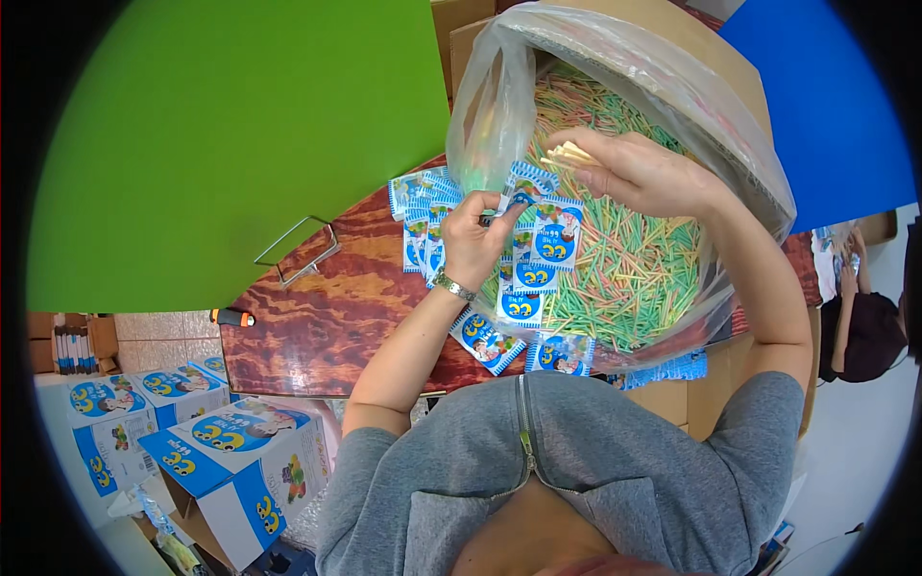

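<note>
A large carton (672, 31) lined with a clear plastic bag (492, 86) lies open in front of me, full of thin pink, green and yellow sticks (624, 298). Over the sticks, my right hand (643, 175) is closed around a small bunch of pale sticks (569, 154), their ends poking out past the fingertips. My left hand (471, 242) pinches the edge of a small blue-and-white packet (530, 180) at the bag's left side. More such packets (555, 235) lie on the sticks and along the near edge. Another group of packets (418, 216) is left of that hand.
The table (307, 336) has a red-brown wood pattern. A bent metal wire frame (300, 252) and an orange-and-black tool (233, 318) lie at its left. Green (240, 144) and blue (816, 106) panels flank the carton. Printed boxes (240, 451) stand lower left; another person (864, 331) is at right.
</note>
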The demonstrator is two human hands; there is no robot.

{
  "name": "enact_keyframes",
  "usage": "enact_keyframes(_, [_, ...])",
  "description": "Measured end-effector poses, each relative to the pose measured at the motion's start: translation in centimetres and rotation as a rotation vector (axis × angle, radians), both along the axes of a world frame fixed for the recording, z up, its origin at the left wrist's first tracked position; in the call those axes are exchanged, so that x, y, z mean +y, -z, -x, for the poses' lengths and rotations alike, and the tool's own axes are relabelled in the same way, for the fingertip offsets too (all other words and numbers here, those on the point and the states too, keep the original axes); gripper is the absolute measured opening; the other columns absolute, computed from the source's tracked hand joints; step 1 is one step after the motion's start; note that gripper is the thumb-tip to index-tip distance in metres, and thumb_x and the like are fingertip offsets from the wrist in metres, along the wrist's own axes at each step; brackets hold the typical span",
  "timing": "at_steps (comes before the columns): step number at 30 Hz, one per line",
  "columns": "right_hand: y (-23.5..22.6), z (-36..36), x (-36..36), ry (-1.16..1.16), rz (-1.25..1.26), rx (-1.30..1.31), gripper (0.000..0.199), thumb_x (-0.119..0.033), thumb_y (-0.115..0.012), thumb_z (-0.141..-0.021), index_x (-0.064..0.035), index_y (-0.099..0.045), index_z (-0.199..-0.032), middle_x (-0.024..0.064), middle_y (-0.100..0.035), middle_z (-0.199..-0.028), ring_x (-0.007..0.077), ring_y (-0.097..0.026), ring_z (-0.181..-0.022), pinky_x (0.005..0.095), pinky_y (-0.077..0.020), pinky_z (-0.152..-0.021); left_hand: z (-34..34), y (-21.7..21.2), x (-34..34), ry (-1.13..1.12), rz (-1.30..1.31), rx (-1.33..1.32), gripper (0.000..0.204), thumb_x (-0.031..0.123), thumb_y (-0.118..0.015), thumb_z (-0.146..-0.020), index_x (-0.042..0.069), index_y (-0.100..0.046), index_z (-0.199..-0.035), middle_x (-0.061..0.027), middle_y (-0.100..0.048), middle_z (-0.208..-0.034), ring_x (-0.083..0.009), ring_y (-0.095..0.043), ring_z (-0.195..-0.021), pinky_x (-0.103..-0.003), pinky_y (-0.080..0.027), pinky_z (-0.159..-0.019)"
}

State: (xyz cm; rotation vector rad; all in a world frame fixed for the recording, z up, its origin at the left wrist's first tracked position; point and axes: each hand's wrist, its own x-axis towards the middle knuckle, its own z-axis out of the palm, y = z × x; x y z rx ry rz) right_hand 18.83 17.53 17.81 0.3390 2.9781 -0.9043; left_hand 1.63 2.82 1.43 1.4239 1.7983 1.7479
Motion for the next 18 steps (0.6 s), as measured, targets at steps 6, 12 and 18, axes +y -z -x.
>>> enact_keyframes(6, [-1.1,1.9,-1.6,0.002,-0.092,-0.057,0.052,-0.021,-0.05,-0.099,-0.0081,-0.031,-0.145,0.0206,-0.059,-0.075,0.0389,-0.059,-0.072,0.0489,-0.0426,-0.065,-0.1,-1.2,-0.3,-0.104,-0.051,0.164,0.022,0.011,-0.081,-0.074,0.004,-0.061,-0.079,-0.0098,-0.065,-0.075,-0.0263,-0.063,-0.064,-0.034,-0.048,-0.055])
enact_keyframes(12, [-2.0,2.9,-2.1,-0.032,-0.124,-0.25,0.054,-0.022,-0.053,-0.097,0.0033,-0.033,-0.141,0.0263,-0.064,-0.083,0.0424,-0.063,-0.08,0.0508,-0.0467,-0.069,0.2,-1.5,-0.6,-0.111,-0.113,0.232,0.018,0.004,-0.078,-0.073,0.002,-0.061,-0.081,-0.0104,-0.066,-0.08,-0.0285,-0.063,-0.07,-0.036,-0.049,-0.06])
enact_keyframes(18, [-2.7,4.5,-0.9,-0.216,-0.224,-0.455,0.067,-0.027,-0.054,-0.097,-0.0005,-0.022,-0.149,0.0198,-0.066,-0.082,0.033,-0.066,-0.079,0.0441,-0.0507,-0.066,0.5,-1.6,-0.7,-0.06,-0.194,0.365,0.018,-0.002,-0.073,-0.07,0.002,-0.062,-0.084,-0.0108,-0.068,-0.086,-0.0302,-0.063,-0.078,-0.038,-0.051,-0.067])
